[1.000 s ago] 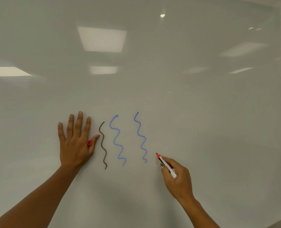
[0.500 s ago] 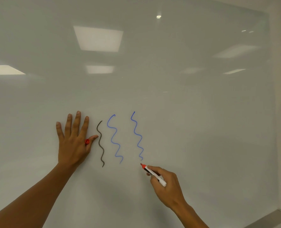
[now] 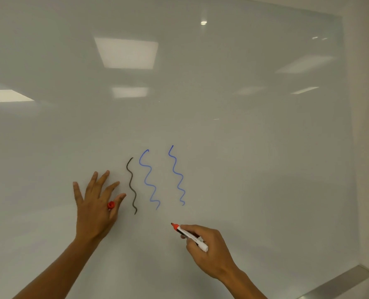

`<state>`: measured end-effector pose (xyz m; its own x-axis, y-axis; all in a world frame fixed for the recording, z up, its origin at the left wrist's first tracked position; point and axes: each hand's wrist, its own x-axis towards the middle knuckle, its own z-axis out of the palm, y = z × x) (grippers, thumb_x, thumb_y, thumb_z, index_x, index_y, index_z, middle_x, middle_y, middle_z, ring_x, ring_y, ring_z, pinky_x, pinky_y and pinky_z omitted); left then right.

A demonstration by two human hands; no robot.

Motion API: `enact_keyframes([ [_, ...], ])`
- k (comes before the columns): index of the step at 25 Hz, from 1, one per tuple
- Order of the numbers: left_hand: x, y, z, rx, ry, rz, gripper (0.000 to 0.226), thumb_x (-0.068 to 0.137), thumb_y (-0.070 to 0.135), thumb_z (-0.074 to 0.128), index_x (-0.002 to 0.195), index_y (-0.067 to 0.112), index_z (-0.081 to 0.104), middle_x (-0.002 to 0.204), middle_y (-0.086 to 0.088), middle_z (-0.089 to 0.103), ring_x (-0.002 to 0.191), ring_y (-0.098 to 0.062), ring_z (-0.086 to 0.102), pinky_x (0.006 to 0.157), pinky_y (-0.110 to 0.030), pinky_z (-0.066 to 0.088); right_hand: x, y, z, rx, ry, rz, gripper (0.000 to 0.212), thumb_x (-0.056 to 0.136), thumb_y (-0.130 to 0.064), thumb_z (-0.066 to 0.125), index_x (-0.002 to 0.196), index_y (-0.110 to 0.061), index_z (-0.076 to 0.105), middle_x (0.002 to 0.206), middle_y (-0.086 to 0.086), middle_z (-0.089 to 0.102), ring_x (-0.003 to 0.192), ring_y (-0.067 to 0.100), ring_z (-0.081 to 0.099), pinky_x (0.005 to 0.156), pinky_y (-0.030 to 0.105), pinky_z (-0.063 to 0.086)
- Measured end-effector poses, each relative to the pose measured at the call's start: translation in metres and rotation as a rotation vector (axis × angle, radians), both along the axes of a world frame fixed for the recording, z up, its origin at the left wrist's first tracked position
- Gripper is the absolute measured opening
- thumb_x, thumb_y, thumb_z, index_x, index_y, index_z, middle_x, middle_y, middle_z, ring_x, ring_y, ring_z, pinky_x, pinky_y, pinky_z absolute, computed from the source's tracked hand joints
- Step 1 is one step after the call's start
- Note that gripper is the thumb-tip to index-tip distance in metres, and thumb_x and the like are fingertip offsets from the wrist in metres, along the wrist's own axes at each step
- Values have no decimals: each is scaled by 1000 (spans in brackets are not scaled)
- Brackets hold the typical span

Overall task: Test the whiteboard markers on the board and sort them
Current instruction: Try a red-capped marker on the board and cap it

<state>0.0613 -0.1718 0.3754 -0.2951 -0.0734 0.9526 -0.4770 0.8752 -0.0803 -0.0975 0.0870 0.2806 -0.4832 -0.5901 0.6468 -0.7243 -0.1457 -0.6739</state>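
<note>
The whiteboard [image 3: 244,147] fills the view and bears one brown squiggle [image 3: 132,186] and two blue squiggles [image 3: 149,180] [image 3: 177,175]. My right hand [image 3: 209,249] grips a white marker [image 3: 190,236] with a red collar. Its tip points up-left at the board, below the right blue squiggle. No red line shows near the tip. My left hand [image 3: 95,206] lies against the board left of the brown squiggle, fingers spread. It pinches the red marker cap [image 3: 110,205] between thumb and index finger.
A metal ledge [image 3: 339,281] runs along the board's lower right edge. The board's right edge meets a beige wall [image 3: 367,126]. Ceiling lights reflect in the upper board.
My right hand has carried the marker down and to the left, from beside the right blue squiggle to below it. My left hand has stayed on the board with the cap.
</note>
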Motion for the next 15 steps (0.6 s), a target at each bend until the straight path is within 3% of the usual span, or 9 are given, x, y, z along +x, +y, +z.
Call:
enact_keyframes([
  [1, 0, 7, -11, 4, 24, -10, 51, 95, 53, 35, 102, 18, 71, 129, -6, 62, 132, -28, 47, 117, -52, 14, 2, 1, 0, -13, -21, 16, 37, 87, -24, 57, 112, -49, 67, 101, -23, 73, 88, 3, 69, 74, 25, 57],
  [3, 1, 20, -32, 97, -9, -31, 63, 95, 64, 25, 71, 23, 66, 85, 4, 70, 92, -22, 66, 97, -46, 38, 7, 4, 1, -35, -65, 51, 38, 89, -16, 57, 115, -42, 70, 99, -19, 74, 79, 1, 67, 65, 17, 49],
  [5, -1, 27, -52, 344, -149, -17, 82, 84, 83, 14, 54, 18, 54, 52, 7, 59, 56, -16, 60, 67, -34, 48, 9, 7, 0, -46, -120, 92, 37, 91, -11, 57, 114, -36, 72, 99, -15, 75, 84, 3, 68, 68, 20, 52],
  [8, -6, 40, -84, 538, -284, 65, 89, 69, 95, 14, 54, 13, 44, 45, 4, 53, 46, -9, 54, 51, -26, 44, 13, 12, -4, -45, -208, 132, 34, 93, -12, 56, 111, -34, 73, 97, -10, 76, 86, 19, 69, 76, 33, 58],
  [11, -13, 62, -105, 589, -402, 99, 79, 65, 91, 18, 52, 16, 37, 48, 2, 49, 49, -9, 50, 50, -24, 37, 19, 15, -12, -11, -303, 161, 32, 95, -9, 54, 110, -28, 74, 95, -5, 77, 80, 17, 69, 61, 21, 52],
  [15, -25, 83, -130, 529, -533, 36, 80, 66, 90, -3, 58, 21, 37, 54, 3, 47, 52, -10, 45, 53, -21, 35, 25, 18, -28, 78, -465, 212, 30, 86, -26, 53, 106, -25, 75, 95, 2, 77, 77, 20, 70, 50, 26, 46],
])
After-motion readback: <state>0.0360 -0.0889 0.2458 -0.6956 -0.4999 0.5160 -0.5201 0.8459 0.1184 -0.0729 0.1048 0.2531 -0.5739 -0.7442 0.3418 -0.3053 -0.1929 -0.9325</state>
